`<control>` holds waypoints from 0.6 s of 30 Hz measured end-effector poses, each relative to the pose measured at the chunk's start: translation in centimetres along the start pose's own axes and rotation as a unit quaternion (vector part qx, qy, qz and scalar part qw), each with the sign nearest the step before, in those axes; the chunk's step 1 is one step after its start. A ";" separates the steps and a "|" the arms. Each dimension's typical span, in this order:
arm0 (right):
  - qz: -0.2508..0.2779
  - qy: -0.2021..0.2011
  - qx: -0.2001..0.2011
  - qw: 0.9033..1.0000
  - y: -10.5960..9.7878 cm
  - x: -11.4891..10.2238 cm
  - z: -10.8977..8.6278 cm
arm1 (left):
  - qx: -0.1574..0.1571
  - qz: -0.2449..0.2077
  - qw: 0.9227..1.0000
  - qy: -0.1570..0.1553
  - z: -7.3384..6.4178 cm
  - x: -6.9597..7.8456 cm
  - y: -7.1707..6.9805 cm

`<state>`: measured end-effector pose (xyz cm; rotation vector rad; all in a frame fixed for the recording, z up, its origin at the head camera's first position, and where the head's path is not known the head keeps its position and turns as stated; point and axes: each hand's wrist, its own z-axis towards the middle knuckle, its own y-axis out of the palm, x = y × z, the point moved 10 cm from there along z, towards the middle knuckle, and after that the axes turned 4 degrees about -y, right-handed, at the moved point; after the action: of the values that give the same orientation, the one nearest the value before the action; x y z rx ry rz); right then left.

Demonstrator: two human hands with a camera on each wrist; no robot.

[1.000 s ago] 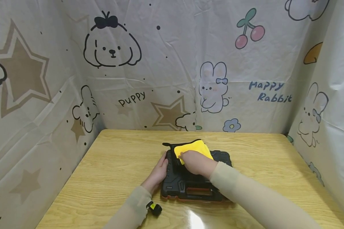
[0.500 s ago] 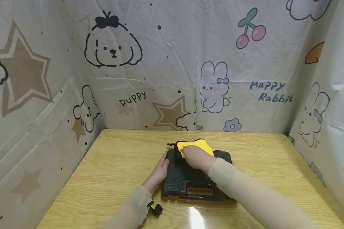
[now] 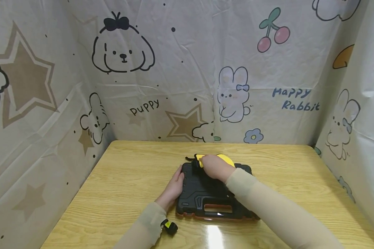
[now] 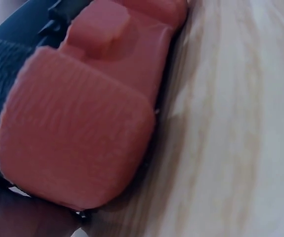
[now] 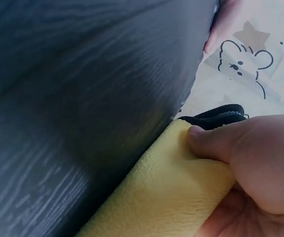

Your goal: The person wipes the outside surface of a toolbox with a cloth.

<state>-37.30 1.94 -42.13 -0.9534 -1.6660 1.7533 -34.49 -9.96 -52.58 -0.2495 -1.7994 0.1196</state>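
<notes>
A black plastic tool case (image 3: pixel 196 193) with an orange-red lower shell and a handle cut-out lies on the table. My left hand (image 3: pixel 174 186) rests against its left side, fingers extended along the edge. In the left wrist view the red corner (image 4: pixel 77 128) of the case fills the middle, close over the wood. My right hand (image 3: pixel 216 167) pinches a folded yellow cloth (image 3: pixel 225 159) with black trim at the far part of the lid. The right wrist view shows the thumb pressing on the yellow cloth (image 5: pixel 166 177), its edge against the black lid (image 5: pixel 92 89).
A small black device with a yellow mark (image 3: pixel 169 227) sits on my left wrist. The wood-grain table (image 3: pixel 134 166) ends at a printed curtain (image 3: pixel 162 69) behind, with more curtain on both sides.
My right hand has moved the cloth slightly toward the far edge and right over the lid, and less of its yellow shows. The left hand and the case have stayed nearly in place.
</notes>
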 end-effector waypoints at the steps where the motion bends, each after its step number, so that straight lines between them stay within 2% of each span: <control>1: 0.000 0.000 -0.003 1.000 0.0 0.1 0.0 | 0.001 0.002 1.000 0.002 0.0 0.0 0.0; 11: -0.027 0.000 -0.004 1.000 0.7 0.1 0.0 | 0.002 -0.002 1.000 -0.002 0.2 -0.1 0.0; 18: -0.056 0.015 -0.031 0.998 1.1 -0.4 -1.1 | 0.009 0.003 1.000 -0.007 0.2 -0.2 0.0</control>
<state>-36.08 2.17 -43.14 -0.8903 -1.7298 1.6150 -34.64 -10.05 -52.82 -0.2411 -1.8102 0.1420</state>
